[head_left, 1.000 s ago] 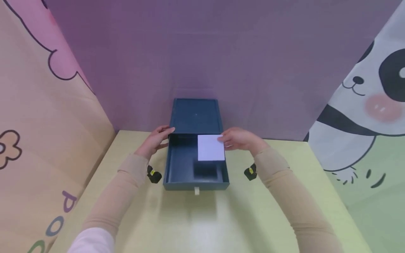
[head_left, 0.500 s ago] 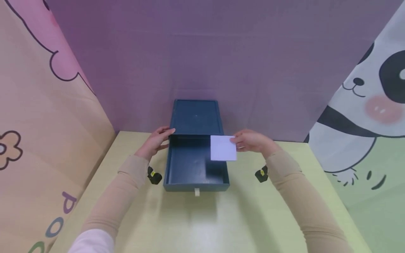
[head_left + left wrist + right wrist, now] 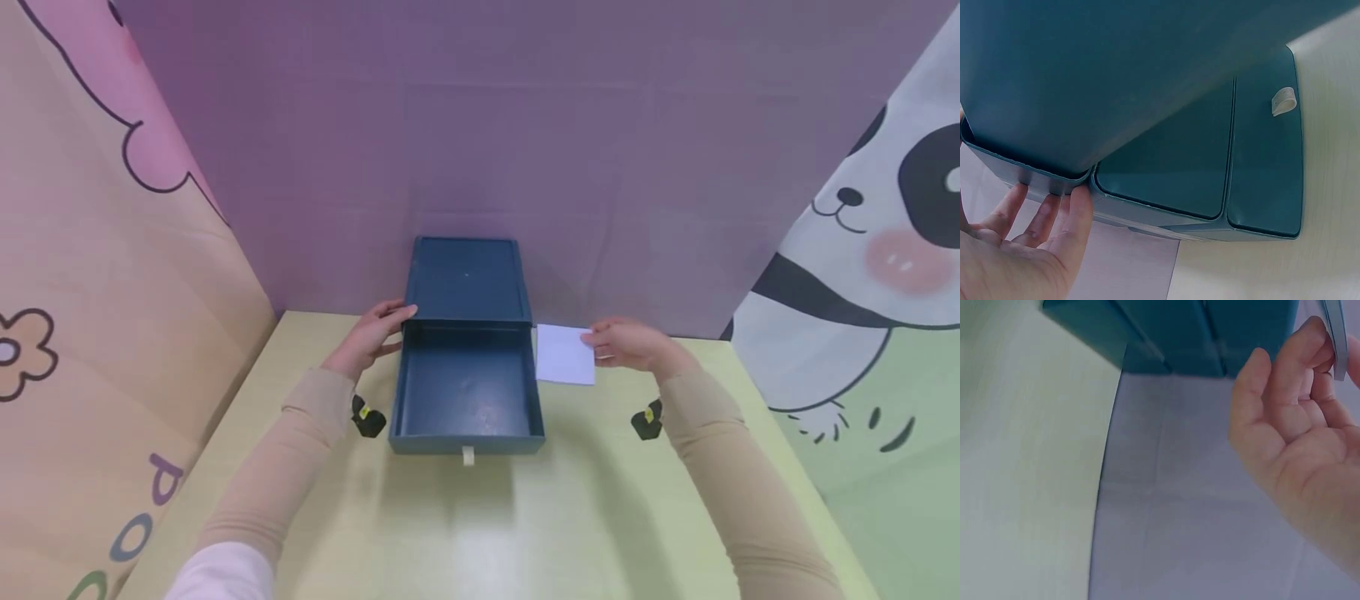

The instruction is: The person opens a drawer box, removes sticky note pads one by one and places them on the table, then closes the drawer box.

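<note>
A dark blue drawer box [image 3: 468, 279] stands at the back of the table, its top drawer [image 3: 467, 387] pulled out toward me and bare inside. My left hand [image 3: 369, 335] rests at the box's left front corner, thumb on the top edge. In the left wrist view its nearly straight fingers [image 3: 1075, 222] touch the side near the pulled-out drawer. Between thumb and fingers, my right hand [image 3: 632, 343] pinches the right edge of a thin white square pad [image 3: 564, 354], just right of the drawer. The right wrist view catches the pad [image 3: 1335, 337] edge-on.
Two more closed drawers [image 3: 1172, 162] lie below the open one. A pale fabric pull tab [image 3: 468, 456] hangs at the drawer front. The light wooden table [image 3: 465, 542] meets a purple backdrop [image 3: 480, 150] close behind the box, with printed panels at both sides.
My right hand has carried the white pad rightward, from above the open drawer to beside it. The left hand and the drawer box stay in place.
</note>
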A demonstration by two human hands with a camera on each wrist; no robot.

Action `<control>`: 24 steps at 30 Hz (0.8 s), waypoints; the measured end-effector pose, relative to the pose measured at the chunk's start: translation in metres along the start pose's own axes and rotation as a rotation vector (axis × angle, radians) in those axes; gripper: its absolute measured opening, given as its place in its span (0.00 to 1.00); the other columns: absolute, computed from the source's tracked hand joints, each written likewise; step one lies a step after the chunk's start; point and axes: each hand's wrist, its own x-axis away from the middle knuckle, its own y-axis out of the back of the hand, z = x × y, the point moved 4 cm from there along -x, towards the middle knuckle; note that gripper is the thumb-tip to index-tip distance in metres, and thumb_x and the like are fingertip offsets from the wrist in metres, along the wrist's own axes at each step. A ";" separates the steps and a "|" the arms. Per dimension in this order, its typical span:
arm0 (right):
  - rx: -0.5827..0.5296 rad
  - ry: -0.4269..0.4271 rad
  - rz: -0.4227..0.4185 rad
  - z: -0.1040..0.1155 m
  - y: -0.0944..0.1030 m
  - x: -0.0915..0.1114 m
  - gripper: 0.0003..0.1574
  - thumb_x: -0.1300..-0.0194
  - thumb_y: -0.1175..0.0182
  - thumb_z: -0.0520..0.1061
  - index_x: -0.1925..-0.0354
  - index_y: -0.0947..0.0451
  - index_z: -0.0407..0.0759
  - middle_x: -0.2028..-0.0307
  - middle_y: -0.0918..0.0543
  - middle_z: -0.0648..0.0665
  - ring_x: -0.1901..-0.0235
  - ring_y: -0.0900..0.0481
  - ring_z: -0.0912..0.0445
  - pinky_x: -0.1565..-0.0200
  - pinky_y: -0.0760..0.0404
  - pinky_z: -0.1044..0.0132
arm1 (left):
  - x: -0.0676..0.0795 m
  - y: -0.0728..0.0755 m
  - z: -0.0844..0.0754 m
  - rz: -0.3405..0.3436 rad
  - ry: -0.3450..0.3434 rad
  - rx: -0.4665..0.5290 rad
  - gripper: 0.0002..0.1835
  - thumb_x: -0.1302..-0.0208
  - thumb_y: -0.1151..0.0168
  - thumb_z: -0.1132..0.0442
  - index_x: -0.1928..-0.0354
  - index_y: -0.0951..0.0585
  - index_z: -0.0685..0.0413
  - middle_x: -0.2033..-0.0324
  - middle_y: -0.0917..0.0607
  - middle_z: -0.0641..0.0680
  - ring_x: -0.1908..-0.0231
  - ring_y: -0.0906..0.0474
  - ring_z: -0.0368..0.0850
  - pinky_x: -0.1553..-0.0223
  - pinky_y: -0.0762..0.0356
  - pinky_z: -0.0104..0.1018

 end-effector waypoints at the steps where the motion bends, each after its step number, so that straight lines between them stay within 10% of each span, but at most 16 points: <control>1: 0.002 -0.002 -0.006 -0.002 0.003 0.002 0.04 0.28 0.54 0.39 0.60 0.34 0.39 0.70 0.19 0.56 0.64 0.20 0.63 0.54 0.23 0.70 | 0.000 0.000 0.000 0.001 -0.001 0.000 0.38 0.34 0.45 0.47 0.27 0.46 0.51 0.29 0.43 0.56 0.30 0.47 0.56 0.34 0.38 0.52; 24: -0.011 -0.096 -0.042 -0.062 0.042 0.012 0.09 0.27 0.54 0.42 0.53 0.37 0.36 0.68 0.21 0.57 0.63 0.22 0.64 0.47 0.26 0.66 | 0.002 0.000 -0.001 0.007 0.004 0.009 0.39 0.33 0.45 0.47 0.27 0.47 0.52 0.28 0.45 0.57 0.29 0.49 0.57 0.33 0.40 0.52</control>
